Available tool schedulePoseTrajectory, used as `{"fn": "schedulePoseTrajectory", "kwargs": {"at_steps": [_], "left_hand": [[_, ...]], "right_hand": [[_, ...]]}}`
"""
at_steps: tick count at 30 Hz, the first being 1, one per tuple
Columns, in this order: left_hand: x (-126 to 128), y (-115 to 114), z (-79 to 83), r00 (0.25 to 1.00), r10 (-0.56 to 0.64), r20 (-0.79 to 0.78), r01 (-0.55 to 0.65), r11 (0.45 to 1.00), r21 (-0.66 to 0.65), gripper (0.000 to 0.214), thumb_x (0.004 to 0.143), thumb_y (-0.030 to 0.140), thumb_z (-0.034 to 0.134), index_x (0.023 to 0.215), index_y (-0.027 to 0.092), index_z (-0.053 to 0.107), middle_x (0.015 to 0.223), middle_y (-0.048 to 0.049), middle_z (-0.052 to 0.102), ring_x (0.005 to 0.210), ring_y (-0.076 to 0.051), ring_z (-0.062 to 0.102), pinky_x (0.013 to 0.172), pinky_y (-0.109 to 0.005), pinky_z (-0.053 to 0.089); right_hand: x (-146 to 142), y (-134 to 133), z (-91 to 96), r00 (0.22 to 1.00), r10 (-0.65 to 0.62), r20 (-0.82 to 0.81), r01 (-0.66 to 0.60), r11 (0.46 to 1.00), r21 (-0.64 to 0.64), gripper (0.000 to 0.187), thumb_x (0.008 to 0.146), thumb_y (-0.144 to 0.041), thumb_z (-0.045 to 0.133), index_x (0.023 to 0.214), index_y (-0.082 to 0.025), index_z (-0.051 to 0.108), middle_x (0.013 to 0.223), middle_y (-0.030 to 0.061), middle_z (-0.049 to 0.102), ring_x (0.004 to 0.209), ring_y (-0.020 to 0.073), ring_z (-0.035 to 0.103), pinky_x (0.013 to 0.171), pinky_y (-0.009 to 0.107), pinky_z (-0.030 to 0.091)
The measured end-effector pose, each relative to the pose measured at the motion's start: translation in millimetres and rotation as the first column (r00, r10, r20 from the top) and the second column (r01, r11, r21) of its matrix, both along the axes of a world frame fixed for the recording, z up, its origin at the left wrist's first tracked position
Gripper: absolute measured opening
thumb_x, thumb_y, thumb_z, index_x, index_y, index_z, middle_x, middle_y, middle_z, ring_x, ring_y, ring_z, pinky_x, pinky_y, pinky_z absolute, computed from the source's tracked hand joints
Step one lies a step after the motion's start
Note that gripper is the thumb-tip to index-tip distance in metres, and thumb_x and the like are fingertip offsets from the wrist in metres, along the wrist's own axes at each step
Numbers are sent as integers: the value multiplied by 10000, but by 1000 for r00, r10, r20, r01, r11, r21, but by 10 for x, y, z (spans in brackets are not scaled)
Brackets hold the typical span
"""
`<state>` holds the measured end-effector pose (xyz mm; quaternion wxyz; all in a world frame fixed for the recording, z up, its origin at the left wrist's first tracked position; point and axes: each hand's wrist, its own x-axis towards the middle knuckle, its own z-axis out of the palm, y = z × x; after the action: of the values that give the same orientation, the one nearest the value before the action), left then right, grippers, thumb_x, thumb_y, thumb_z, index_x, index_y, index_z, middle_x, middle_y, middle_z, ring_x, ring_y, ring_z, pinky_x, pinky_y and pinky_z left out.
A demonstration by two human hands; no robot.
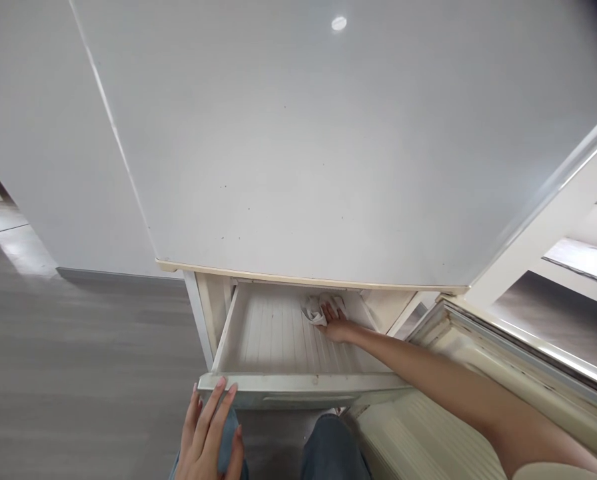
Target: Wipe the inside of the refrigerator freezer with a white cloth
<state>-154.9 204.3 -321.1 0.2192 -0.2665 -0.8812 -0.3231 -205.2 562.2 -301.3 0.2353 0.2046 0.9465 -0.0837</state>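
Note:
A white drawer (263, 333) with a ribbed floor stands pulled out below a large white top. Inside it, toward the back right, my right hand (337, 325) presses down on a crumpled white cloth (312, 310), fingers closed over it. Part of the cloth is hidden under the fingers. At the front left corner my left hand (206, 433) touches the drawer's front rim (298, 382) with its fingertips. Those fingers are stretched out and hold nothing.
A cream door (478, 367) with a gasket stands open at the right, beneath my right forearm. The white top (298, 160) overhangs the drawer and carries small dark specks. My knees (333, 450) are below the drawer front. Grey wood-look floor (88, 373) lies at the left.

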Motion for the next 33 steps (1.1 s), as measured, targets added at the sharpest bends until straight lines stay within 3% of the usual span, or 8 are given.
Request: {"fn": "schedulePoseTrajectory", "kwargs": {"at_steps": [5,7,13,16,19,23,26,33], "left_hand": [[-33,-32,-36,1000,-14,6,14,1000,-14,622,896,204,448,1438,407,224,1478,-35,415,1454,-323,191,1037,-606,453],[-49,-50,-55,999,-34,-7,34,999,-38,625,890,215,461,1441,396,227,1479,-44,413,1448,-335,204,1024,-617,461],[-37,-67,-39,999,-43,1,43,998,-45,651,887,197,456,1446,402,195,1487,-59,392,1450,-346,186,1022,-643,446],[-45,-78,-49,999,-41,10,41,997,-65,648,890,204,450,1446,409,187,1485,-56,394,1448,-344,192,1011,-645,457],[-74,-102,-89,999,-40,-1,40,994,-106,649,888,223,458,1449,401,186,1492,-59,387,1439,-352,211,979,-623,498],[-76,-103,-101,999,-27,17,29,994,-103,657,888,217,458,1447,418,179,1500,-55,373,1436,-359,218,971,-614,505],[-49,-78,-61,999,-20,37,22,998,-63,662,885,200,460,1441,435,188,1497,-51,377,1442,-354,205,988,-620,485],[-54,-94,-10,999,-46,1,46,997,-60,668,878,196,475,1444,419,198,1483,-58,398,1437,-352,224,998,-632,472]], "right_hand": [[-126,-213,-21,993,-108,40,108,994,17,843,897,-628,212,1503,-133,-101,1583,65,-146,1451,324,-50,1170,467,93],[-202,-376,-9,995,-88,47,88,996,1,888,874,-671,223,1500,-141,-118,1577,45,-175,1444,360,-49,1164,487,120],[-472,-1119,128,981,194,-21,-195,974,-113,931,832,-716,282,1516,-180,-51,1584,-14,-146,1440,361,-96,1175,479,83],[-572,-1471,160,925,378,-39,-379,909,-175,875,848,-674,308,1524,-208,4,1592,-44,-86,1441,352,-99,1179,473,79],[-595,-1597,114,872,486,-66,-488,849,-200,871,842,-667,319,1525,-219,15,1593,-58,-67,1440,347,-111,1180,485,74],[-465,-1323,26,852,520,-61,-519,823,-231,828,847,-652,322,1519,-287,5,1586,-105,-61,1452,296,-99,1185,464,70],[-257,-933,12,894,447,-15,-439,870,-223,837,846,-630,360,1514,-299,-20,1580,-113,-74,1451,297,-106,1184,467,81],[210,-61,17,974,217,60,-210,972,-101,782,871,-449,430,1512,-126,120,1584,60,13,1459,189,-43,1190,389,-17]]}}
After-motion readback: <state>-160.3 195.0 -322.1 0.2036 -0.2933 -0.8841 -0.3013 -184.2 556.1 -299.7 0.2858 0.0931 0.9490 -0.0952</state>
